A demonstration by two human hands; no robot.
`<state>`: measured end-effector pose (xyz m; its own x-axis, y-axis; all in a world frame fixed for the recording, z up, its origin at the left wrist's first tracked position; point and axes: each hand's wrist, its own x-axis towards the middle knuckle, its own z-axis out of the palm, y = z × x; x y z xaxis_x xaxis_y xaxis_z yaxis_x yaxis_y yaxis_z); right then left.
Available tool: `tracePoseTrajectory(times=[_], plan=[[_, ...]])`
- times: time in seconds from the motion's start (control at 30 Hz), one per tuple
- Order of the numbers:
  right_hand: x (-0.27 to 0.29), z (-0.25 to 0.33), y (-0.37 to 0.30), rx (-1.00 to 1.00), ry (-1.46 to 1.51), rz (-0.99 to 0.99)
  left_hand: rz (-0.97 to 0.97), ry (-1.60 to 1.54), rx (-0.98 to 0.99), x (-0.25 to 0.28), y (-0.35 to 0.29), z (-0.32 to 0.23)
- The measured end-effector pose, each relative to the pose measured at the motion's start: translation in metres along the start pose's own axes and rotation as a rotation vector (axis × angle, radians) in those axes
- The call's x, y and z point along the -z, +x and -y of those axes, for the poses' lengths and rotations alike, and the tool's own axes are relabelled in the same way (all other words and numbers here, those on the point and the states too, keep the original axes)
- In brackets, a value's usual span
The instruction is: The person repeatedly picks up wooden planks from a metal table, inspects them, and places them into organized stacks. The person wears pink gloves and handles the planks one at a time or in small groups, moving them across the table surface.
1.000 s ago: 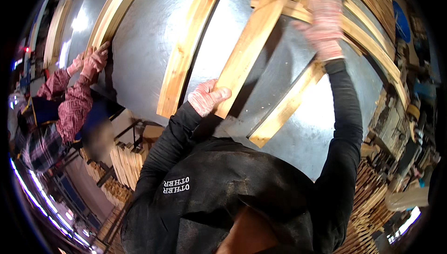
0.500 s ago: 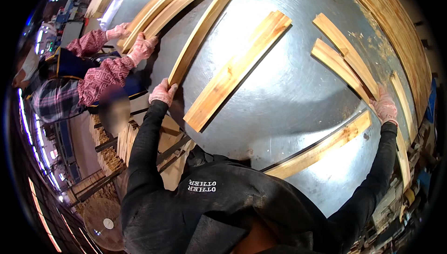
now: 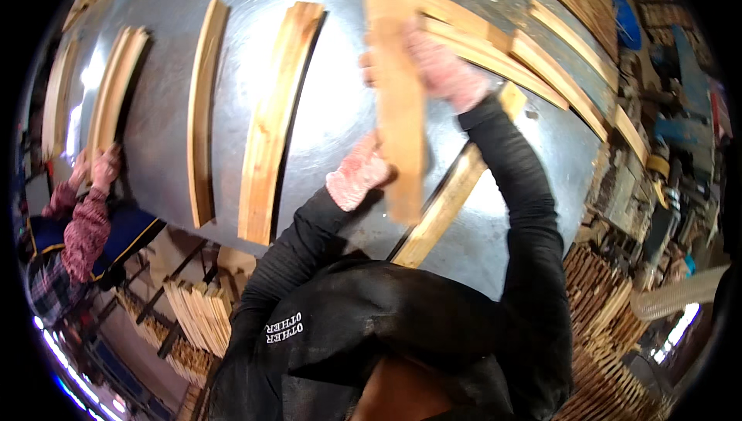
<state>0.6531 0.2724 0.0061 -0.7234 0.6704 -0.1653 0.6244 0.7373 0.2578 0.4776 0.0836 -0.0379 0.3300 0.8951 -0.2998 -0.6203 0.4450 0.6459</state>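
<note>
A wooden plank (image 3: 398, 104) is raised upright-looking in the middle, slightly smeared by motion. My right hand (image 3: 447, 69), in a pink-white knitted glove, grips its right side, with fingertips showing past the far edge. Lower down, my left hand (image 3: 359, 172), gloved alike, is closed on the plank's left edge near its lower end. Under it on the metal table (image 3: 340, 96), another plank (image 3: 448, 208) lies slanted. A wider pair of planks (image 3: 282, 120) and a single curved strip (image 3: 205, 112) lie left of my left hand.
On the left, a co-worker's gloved hands (image 3: 99, 168) hold a bundle of wood strips (image 3: 116, 85). Several strips (image 3: 495, 54) lie beyond my right hand. Stacked wood (image 3: 197, 313) stands below the table's near left edge, with more piles (image 3: 610, 328) at right.
My hands have come together at the middle. The left let go of the curved strip; both now grip a lifted plank. The view has turned rightward.
</note>
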Motion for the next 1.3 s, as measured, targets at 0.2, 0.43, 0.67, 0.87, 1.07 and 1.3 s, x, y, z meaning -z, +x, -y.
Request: tracePoseTrajectory(times=[0.2, 0.43, 0.67, 0.87, 1.07, 1.3], plan=[[-0.071, -0.129, -0.092, -0.559, 0.240, -0.255, -0.350, 0.505, 0.202, -0.001, -0.006, 0.005], [-0.130, -0.218, -0.195, -0.676, 0.377, 0.270, -0.411, 1.008, 0.127, 0.017, -0.028, -0.035], [-0.102, -0.174, -0.115, -0.583, 0.324, 0.103, -0.866, 1.876, 0.223, 0.053, -0.063, -0.061], [-0.110, -0.178, -0.100, -0.553, 0.331, 0.267, -0.883, 1.780, 0.511, 0.032, -0.037, -0.061], [-0.080, -0.143, -0.103, -0.674, 0.393, 0.320, -0.837, 1.846, 0.256, 0.015, -0.062, -0.030], [-0.023, -0.153, -0.105, -0.886, 0.517, 0.063, -0.903, 1.741, 0.093, 0.102, -0.086, -0.061]])
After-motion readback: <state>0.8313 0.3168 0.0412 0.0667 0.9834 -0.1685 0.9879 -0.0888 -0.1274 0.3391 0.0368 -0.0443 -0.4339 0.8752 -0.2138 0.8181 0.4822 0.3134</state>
